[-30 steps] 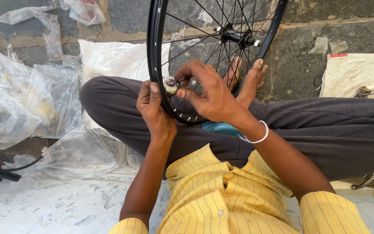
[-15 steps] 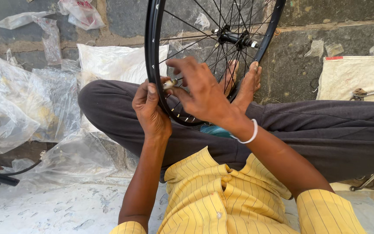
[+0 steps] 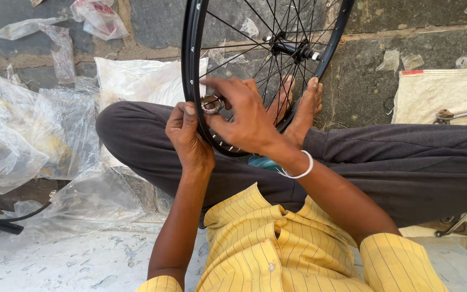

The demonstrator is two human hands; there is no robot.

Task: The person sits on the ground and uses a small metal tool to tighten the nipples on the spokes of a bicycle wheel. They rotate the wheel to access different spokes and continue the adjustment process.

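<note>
A stone-slab floor with pale mortar lines fills the top of the frame, and a white, scuffed sheet covers the lower left. The person's dark grey trousered legs cross the middle from left to right, with the yellow pin-striped shirt at the bottom centre. Crumpled clear plastic bags lie heaped at the left edge. A black spoked bicycle wheel rim stands upright in the upper centre, its lower arc resting between the legs, bare feet just behind the spokes. A cream cloth lies at the upper right with a metal tool on it. The left hand is closed around the rim's lower left arc, thumb up against it. The right hand, a white bangle on its wrist, pinches a small round metal spoke tool against the inside of the rim, just above the left thumb
</note>
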